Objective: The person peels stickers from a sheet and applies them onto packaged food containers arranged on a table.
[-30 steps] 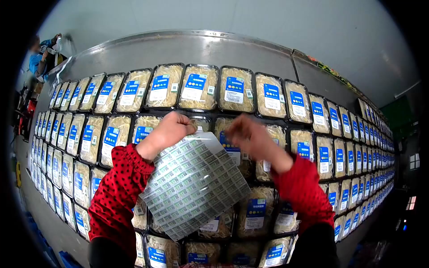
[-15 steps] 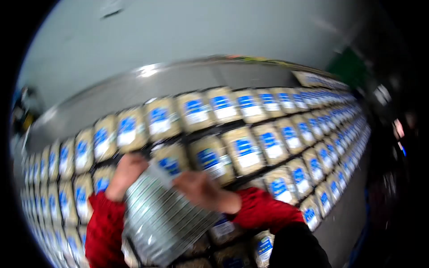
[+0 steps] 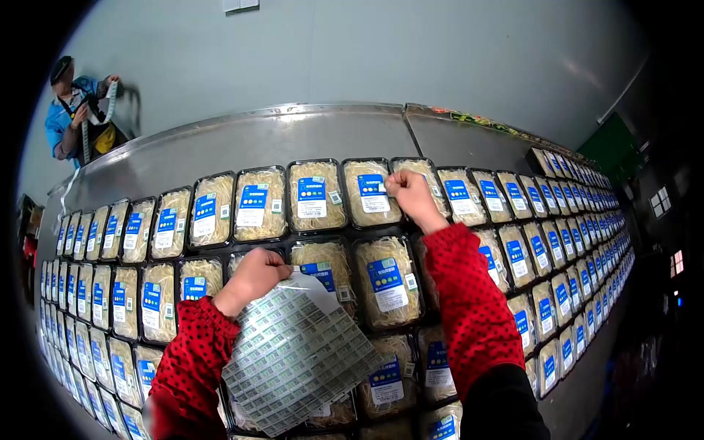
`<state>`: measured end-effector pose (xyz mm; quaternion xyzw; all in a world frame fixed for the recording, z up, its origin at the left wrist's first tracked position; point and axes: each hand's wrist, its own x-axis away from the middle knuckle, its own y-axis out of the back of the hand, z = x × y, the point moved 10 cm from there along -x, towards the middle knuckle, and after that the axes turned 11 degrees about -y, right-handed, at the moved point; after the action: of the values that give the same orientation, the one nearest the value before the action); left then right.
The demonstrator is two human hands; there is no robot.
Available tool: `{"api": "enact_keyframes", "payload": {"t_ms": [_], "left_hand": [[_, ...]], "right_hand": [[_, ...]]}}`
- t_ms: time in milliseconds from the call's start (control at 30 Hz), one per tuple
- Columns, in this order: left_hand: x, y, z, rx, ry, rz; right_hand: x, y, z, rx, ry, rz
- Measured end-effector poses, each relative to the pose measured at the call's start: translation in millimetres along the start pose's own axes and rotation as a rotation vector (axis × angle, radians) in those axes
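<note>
My left hand (image 3: 258, 279) grips the top edge of a sheet of stickers (image 3: 297, 352), which is printed with rows of small codes and hangs over the front packs. My right hand (image 3: 412, 196) is closed in a pinch at a film-wrapped tray of pale shredded food (image 3: 364, 214) in the back row. A small whitish sticker (image 3: 382, 188) shows at its fingertips, beside the tray's blue and white label. Neighbouring packs, such as one tray (image 3: 317, 213) to the left, bear a small code sticker next to the label.
Long rows of similar packs (image 3: 529, 253) cover the metal table (image 3: 352, 136) on both sides. A raised metal edge and a pale wall (image 3: 440, 59) lie behind. At far left another person (image 3: 73, 110) in blue holds a strip of stickers. A green object (image 3: 614, 143) stands at far right.
My right hand has moved from above the sticker sheet up and away to a back-row tray. My left hand keeps hold of the sheet. The view has turned, bringing the other person into sight.
</note>
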<state>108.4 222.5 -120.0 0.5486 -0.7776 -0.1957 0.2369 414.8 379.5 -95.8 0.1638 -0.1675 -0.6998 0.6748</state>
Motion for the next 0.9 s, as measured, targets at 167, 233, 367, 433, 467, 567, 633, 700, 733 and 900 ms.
{"api": "enact_keyframes", "payload": {"t_ms": [167,233,367,433,467,567,633,700,733,900], "left_hand": [[-2,-3,-3,0.015,-0.020,0.026],[-3,-4,-1,0.025,-0.014,0.035],[-5,-3,-5,0.037,-0.053,0.009],[-7,-3,-6,0.053,-0.023,0.012],[-7,-3,-7,0.060,-0.006,0.009],[-7,-4,-15,0.063,0.000,0.021],[-11,-5,-13,0.047,-0.024,0.021],[-14,-6,-10,0.034,-0.032,0.020],[-16,-2,-11,0.034,-0.056,-0.005],[-12,9,-5,0.126,0.021,-0.021]], "right_hand": [[-64,-13,-14,0.225,0.033,-0.101],[-72,-14,-15,0.354,0.034,-0.157],[-66,-19,-11,0.551,0.195,-0.311],[-72,-14,-21,0.387,0.091,-0.235],[-76,-13,-31,0.225,-0.012,-0.158],[-81,-18,-45,0.095,-0.067,-0.031],[-69,-20,-32,0.214,-0.022,-0.098],[-45,-20,-2,0.540,0.336,-0.430],[-47,-26,-4,0.647,0.255,-0.412],[25,-49,32,0.141,0.135,0.188]]}}
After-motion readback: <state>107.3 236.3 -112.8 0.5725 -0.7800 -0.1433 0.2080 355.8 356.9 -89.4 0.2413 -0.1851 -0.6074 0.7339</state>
